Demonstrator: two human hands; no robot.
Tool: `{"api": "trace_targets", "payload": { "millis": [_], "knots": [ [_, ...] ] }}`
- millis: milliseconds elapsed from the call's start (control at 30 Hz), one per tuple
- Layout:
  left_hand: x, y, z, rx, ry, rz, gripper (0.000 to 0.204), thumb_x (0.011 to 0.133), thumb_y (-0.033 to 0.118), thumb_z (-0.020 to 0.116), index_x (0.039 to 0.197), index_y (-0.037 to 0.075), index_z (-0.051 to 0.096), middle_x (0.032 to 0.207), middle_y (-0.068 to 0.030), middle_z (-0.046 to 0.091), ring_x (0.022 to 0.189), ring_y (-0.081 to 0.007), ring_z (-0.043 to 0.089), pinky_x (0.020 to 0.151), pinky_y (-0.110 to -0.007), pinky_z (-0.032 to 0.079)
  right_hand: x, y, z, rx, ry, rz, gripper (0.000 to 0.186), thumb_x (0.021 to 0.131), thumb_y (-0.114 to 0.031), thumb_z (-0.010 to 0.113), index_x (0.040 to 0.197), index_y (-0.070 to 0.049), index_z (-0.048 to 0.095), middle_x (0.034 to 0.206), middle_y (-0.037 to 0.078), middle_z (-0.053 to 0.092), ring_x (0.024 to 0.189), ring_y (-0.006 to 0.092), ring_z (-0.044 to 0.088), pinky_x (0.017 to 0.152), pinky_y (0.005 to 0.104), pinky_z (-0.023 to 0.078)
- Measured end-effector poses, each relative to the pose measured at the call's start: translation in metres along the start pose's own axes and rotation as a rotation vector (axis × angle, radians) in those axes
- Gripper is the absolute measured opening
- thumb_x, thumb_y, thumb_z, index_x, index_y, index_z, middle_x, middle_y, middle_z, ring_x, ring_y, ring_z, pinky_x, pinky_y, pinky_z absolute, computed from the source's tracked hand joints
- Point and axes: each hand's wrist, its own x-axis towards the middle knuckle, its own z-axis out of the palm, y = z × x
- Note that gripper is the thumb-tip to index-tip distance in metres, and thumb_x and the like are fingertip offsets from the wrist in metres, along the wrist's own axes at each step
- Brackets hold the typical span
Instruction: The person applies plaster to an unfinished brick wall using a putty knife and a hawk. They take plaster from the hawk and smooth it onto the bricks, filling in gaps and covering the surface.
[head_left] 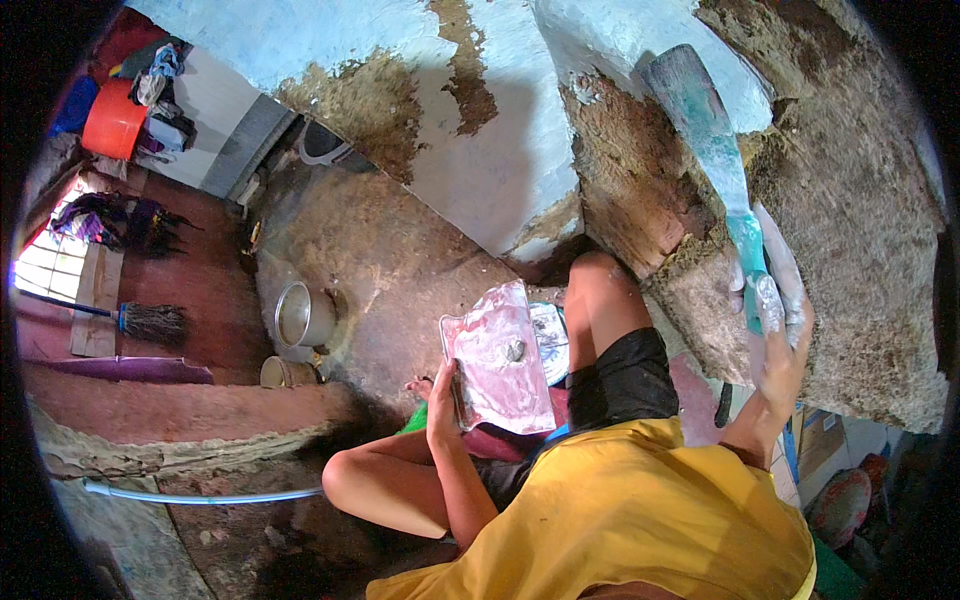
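Note:
My right hand [782,325], whitened with paste, grips the teal handle of a putty knife [712,140]. Its broad, smeared blade points up over the edge between pale blue plaster [530,60] and bare rough wall [845,200]; whether it touches the surface I cannot tell. Down in front of my body, my left hand [442,402] grips the left edge of a pinkish, paste-smeared board [490,345]. A small grey lump [516,350] sits near the board's middle. Part of my left fingers is hidden by the board.
Metal pots [305,316] stand on the brown floor to the left. A pale hose [200,495] runs by my left knee. Farther left are a broom [152,322] and an orange bucket [113,120] beside cloths. A basin [840,505] lies at lower right.

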Motion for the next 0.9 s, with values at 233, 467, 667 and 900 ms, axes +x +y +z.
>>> {"api": "trace_targets", "payload": {
  "millis": [233, 467, 667, 900],
  "knots": [
    [-0.001, 0.0, -0.001, -0.053, -0.059, 0.009, 0.045, 0.087, 0.028, 0.049, 0.123, 0.001, 0.044, 0.118, -0.005, 0.05, 0.104, -0.0165, 0.049, 0.092, -0.026, 0.034, 0.012, -0.009, 0.014, 0.021, -0.084, -0.006, 0.049, 0.086, -0.025, 0.047, 0.127, 0.001, 0.04, 0.091, 0.003, 0.052, 0.074, 0.0087, 0.043, 0.064, 0.0209, 0.035],
    [0.003, -0.006, -0.008, -0.058, -0.087, 0.038, 0.046, 0.087, 0.027, 0.05, 0.123, 0.0, 0.044, 0.12, -0.0051, 0.049, 0.107, -0.0161, 0.046, 0.094, -0.026, 0.031, 0.006, 0.001, 0.003, 0.038, -0.018, -0.008, 0.043, 0.086, -0.021, 0.048, 0.124, -0.001, 0.045, 0.099, 0.004, 0.054, 0.08, 0.0083, 0.045, 0.069, 0.0208, 0.037],
    [0.016, -0.015, -0.024, -0.022, 0.002, 0.047, 0.045, 0.086, 0.026, 0.052, 0.121, -0.002, 0.045, 0.118, -0.0041, 0.049, 0.106, -0.016, 0.045, 0.094, -0.026, 0.031, 0.002, -0.009, 0.005, -0.042, -0.013, -0.028, 0.056, 0.084, -0.033, 0.05, 0.126, 0.003, 0.04, 0.095, 0.004, 0.053, 0.073, 0.009, 0.044, 0.063, 0.0224, 0.035],
    [-0.006, 0.004, 0.007, -0.108, -0.047, -0.007, 0.045, 0.085, 0.026, 0.054, 0.119, -0.002, 0.048, 0.119, -0.0043, 0.048, 0.11, -0.0147, 0.041, 0.097, -0.026, 0.026, 0.008, -0.003, 0.008, 0.007, 0.013, -0.002, 0.046, 0.085, -0.027, 0.048, 0.124, -0.001, 0.045, 0.106, 0.005, 0.053, 0.08, 0.0091, 0.046, 0.069, 0.022, 0.038]
  ]
}}
